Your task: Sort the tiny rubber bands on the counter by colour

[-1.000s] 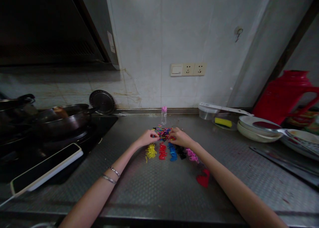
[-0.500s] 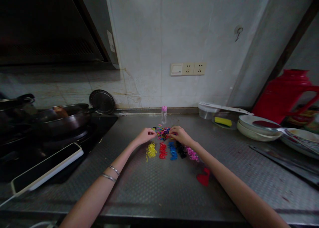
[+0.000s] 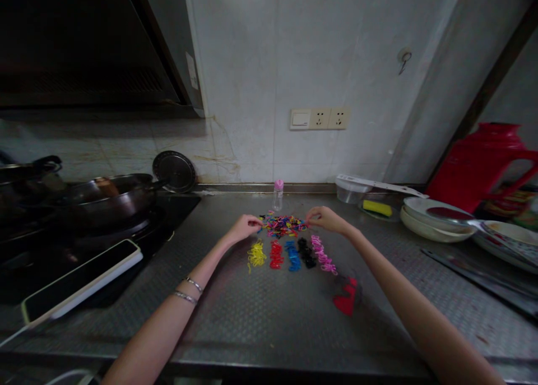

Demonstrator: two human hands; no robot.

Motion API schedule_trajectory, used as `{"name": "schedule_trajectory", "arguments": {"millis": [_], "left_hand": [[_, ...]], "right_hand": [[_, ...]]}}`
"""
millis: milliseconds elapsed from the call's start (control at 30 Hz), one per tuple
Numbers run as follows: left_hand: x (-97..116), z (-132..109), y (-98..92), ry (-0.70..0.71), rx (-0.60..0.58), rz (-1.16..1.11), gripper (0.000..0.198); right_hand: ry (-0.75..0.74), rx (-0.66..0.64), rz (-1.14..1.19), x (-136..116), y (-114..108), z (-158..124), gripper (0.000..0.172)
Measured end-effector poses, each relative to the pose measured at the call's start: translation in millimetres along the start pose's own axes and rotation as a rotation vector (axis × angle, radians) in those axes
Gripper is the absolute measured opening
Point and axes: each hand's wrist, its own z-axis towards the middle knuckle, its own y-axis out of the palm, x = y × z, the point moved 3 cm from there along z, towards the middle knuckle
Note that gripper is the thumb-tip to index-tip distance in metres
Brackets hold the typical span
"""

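A mixed heap of small colourful rubber bands (image 3: 283, 225) lies on the metal counter. My left hand (image 3: 244, 228) is at the heap's left edge, thumb and fingers pinched together. At the right edge is my right hand (image 3: 328, 220), its fingertips also closed and touching the outermost bands. What either pinch holds is too small to make out. Nearer to me, sorted bands form a row of piles: yellow (image 3: 256, 254), red (image 3: 276, 255), blue (image 3: 293, 255), black (image 3: 306, 253) and pink (image 3: 323, 256). A clear bottle with a pink cap (image 3: 278, 195) stands behind the heap.
A red heart-shaped piece (image 3: 347, 298) lies by my right forearm. To the right are a yellow sponge (image 3: 377, 208), stacked bowls (image 3: 437, 222) and a red thermos jug (image 3: 483, 166). On the left, a phone-like device (image 3: 82, 281) and a pan (image 3: 111, 200) rest by the stove.
My right hand has moved right, from over the heap to its right edge, uncovering more of the heap and the black and pink piles. My left hand stays almost in place.
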Motion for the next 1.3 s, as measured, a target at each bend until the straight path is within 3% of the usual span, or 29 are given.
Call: {"name": "schedule_trajectory", "arguments": {"millis": [267, 467, 633, 833, 1300], "left_hand": [[3.2, -2.0, 4.8, -0.004, -0.01, 0.032, 0.023], [13.7, -1.6, 6.6, 0.082, -0.023, 0.204, 0.02], [17.3, 6.3, 5.9, 0.157, -0.112, 0.369, 0.022], [23.7, 16.5, 15.2, 0.225, -0.231, 0.428, 0.024], [21.3, 28.8, 25.5, 0.207, -0.29, 0.34, 0.019]], "right_hand": [[0.051, -0.104, 0.036, 14.0, 11.1, -23.9, 0.021], [0.124, 0.033, -0.008, 12.2, 6.6, -31.3, 0.025], [0.151, 0.141, -0.07, 21.7, 7.5, -37.5, 0.033], [0.123, 0.167, -0.13, 31.6, 15.2, -38.4, 0.037], [0.092, 0.161, -0.189, 17.3, 14.0, -39.0, 0.035]]}}
